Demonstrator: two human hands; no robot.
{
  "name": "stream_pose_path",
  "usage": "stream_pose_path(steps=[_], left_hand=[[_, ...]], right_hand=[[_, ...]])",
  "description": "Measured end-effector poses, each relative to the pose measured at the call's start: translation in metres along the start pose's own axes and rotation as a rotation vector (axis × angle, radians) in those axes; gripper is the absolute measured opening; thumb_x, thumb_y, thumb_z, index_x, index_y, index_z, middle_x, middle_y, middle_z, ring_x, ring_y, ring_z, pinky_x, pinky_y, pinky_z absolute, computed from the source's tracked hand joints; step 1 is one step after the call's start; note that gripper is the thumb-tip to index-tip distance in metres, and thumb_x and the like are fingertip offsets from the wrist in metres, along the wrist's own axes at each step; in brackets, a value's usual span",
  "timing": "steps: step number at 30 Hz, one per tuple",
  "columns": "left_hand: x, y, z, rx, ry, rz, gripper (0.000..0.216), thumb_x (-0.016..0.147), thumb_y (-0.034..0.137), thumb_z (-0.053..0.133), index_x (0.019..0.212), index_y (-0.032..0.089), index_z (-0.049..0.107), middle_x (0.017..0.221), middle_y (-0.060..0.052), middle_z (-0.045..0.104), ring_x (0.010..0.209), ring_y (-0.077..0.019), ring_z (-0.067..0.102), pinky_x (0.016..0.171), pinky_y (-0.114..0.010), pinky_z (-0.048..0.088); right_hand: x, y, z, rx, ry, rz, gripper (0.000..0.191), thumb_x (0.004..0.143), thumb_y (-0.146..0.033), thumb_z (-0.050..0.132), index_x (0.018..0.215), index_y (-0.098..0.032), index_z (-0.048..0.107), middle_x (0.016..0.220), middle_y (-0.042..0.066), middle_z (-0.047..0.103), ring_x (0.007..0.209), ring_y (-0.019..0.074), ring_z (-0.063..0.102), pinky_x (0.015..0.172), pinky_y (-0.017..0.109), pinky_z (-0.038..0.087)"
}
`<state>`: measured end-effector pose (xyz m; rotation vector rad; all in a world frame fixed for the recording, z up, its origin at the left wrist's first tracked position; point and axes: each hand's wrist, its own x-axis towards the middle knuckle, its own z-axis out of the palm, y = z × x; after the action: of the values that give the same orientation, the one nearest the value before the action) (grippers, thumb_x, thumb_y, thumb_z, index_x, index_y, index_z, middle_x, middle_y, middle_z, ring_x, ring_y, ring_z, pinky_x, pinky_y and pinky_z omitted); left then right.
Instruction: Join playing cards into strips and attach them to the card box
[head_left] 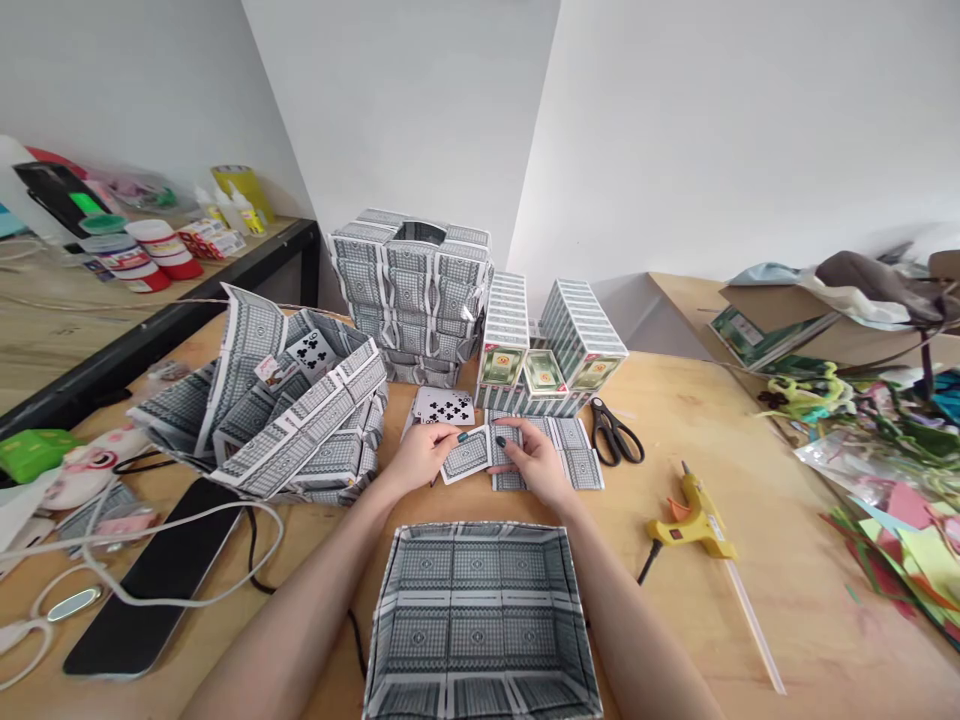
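Observation:
My left hand (pixel 427 455) pinches the edge of a grey-backed playing card (pixel 465 456), tilted a little on the table. My right hand (pixel 529 458) has its fingers on the left part of a flat panel of joined playing cards (pixel 579 458), close to that card's right end; whether it grips a card there I cannot make out. Just beyond my left hand lies a small pile of cards, a club card (pixel 444 407) face up on top. Between my forearms stands an open box made of playing cards (pixel 480 600), its inside facing me.
Behind stand a woven card basket (pixel 412 290) and stacked card packs (pixel 585 335). Left are folded card pieces (pixel 300 410), a black phone (pixel 161 580) and a white cable (pixel 187 602). Scissors (pixel 616 435) and a yellow glue gun (pixel 694 520) lie right. Paper scraps (pixel 900 540) cover the far right.

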<state>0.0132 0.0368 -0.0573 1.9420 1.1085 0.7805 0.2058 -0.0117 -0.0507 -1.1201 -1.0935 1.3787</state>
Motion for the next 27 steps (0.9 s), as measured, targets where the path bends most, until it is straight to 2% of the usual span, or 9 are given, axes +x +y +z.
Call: stream_pose_path(steps=[10,17,22,27], left_hand=[[-0.002,0.005,0.005,0.014,-0.046,0.039,0.025,0.080,0.027,0.045,0.078,0.017,0.068,0.069,-0.002,0.067,0.062,-0.0151,0.058,0.055,-0.023,0.044],[0.000,0.006,0.009,0.040,0.016,0.038,0.022,0.081,0.024,0.044,0.076,0.016,0.063,0.068,-0.001,0.064,0.060,-0.0129,0.054,0.055,-0.022,0.041],[-0.001,0.007,0.009,0.033,0.009,0.012,0.021,0.081,0.025,0.043,0.073,0.015,0.060,0.063,0.000,0.060,0.056,-0.0120,0.051,0.052,-0.022,0.037],[-0.002,0.010,0.010,0.031,0.019,0.004,0.021,0.081,0.028,0.042,0.076,0.016,0.059,0.067,0.000,0.060,0.060,-0.0128,0.052,0.055,-0.022,0.037]], right_hand=[[-0.002,-0.001,-0.002,-0.031,-0.068,0.089,0.028,0.068,-0.033,0.062,0.095,-0.024,0.060,0.092,0.001,0.052,0.072,0.0158,0.057,0.055,0.034,0.058],[-0.003,-0.003,0.006,0.007,-0.114,0.059,0.030,0.069,-0.031,0.061,0.098,-0.025,0.056,0.097,0.000,0.049,0.079,0.0152,0.054,0.062,0.034,0.058],[-0.002,-0.001,0.008,-0.015,-0.153,0.063,0.032,0.071,-0.031,0.061,0.102,-0.025,0.053,0.098,0.001,0.047,0.079,0.0149,0.053,0.064,0.034,0.058],[-0.001,0.003,0.006,-0.011,-0.170,0.054,0.033,0.072,-0.031,0.061,0.104,-0.027,0.052,0.097,0.001,0.046,0.078,0.0151,0.053,0.066,0.036,0.059]])
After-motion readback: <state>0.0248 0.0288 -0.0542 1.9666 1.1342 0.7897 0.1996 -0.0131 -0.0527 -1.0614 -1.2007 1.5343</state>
